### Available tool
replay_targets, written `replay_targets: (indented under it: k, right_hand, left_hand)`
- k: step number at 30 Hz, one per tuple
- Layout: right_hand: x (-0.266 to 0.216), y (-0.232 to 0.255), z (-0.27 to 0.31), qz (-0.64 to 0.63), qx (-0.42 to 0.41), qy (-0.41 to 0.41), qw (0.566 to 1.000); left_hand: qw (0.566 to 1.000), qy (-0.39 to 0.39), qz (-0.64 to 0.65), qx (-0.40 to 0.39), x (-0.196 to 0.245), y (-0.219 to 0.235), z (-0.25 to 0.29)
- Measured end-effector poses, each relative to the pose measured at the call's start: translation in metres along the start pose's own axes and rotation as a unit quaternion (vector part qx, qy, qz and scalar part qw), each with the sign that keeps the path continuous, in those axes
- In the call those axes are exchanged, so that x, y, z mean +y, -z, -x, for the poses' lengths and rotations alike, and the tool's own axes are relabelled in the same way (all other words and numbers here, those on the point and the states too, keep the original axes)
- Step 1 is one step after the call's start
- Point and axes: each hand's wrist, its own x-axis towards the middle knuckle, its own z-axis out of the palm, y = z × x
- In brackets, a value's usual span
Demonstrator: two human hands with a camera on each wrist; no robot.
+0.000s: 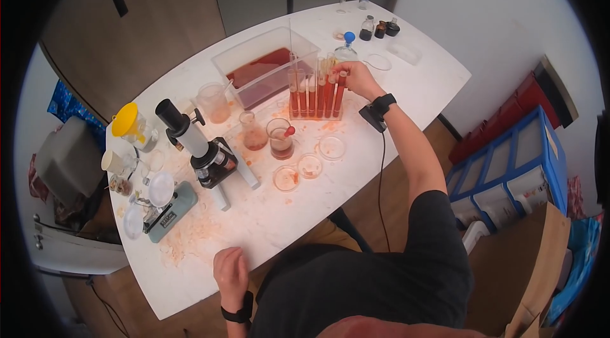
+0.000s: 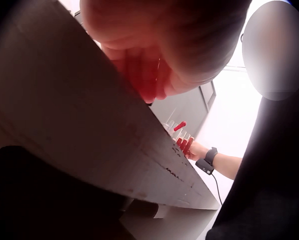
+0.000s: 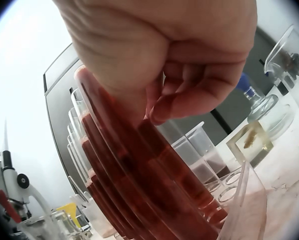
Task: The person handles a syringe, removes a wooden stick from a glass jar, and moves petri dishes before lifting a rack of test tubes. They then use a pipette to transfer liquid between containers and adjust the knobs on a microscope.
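Note:
My right hand [image 1: 357,81] is at the right end of a clear test tube rack [image 1: 321,115], which holds several test tubes of red liquid. In the right wrist view, thumb and forefinger pinch the upper end of a test tube [image 3: 175,167]; its mouth is hidden by the fingers. A fuller test tube [image 3: 122,135] leans across the view just in front of it. My left hand [image 1: 231,273] lies at the table's front edge with its fingers loosely bent and nothing in them. Close up, the left palm [image 2: 164,40] shows over the table edge.
Behind the rack stands a plastic tub [image 1: 265,42] of red liquid. A flask [image 1: 254,135], a beaker [image 1: 280,145] with a red-bulbed dropper and petri dishes [image 1: 286,178] are in front. A microscope [image 1: 213,160] and a balance [image 1: 171,214] stand left. Small bottles [image 1: 367,28] sit at the back right.

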Motion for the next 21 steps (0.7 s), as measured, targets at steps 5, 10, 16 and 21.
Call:
replay_targets:
  k: [5,10,16,21]
  right_hand:
    - [0.044,-0.013,-0.02,0.019,-0.011,0.113,0.993]
    - [0.037,-0.01,-0.015,0.061,0.008,0.121,0.991]
    - [-0.002,0.012,-0.004,0.036,0.03,0.064,0.997]
    - [-0.012,0.024,0.001,-0.003,0.048,0.082,0.995]
  left_hand:
    - [0.998,0.007,0.0,0.062,-0.011,-0.008,0.008]
    - [0.997,0.002,0.002,0.079,-0.017,-0.011,0.01]
    - [0.997,0.002,0.004,0.075,-0.015,-0.012,0.009]
    - [0.997,-0.001,0.002,0.076,-0.017,-0.012,0.009]
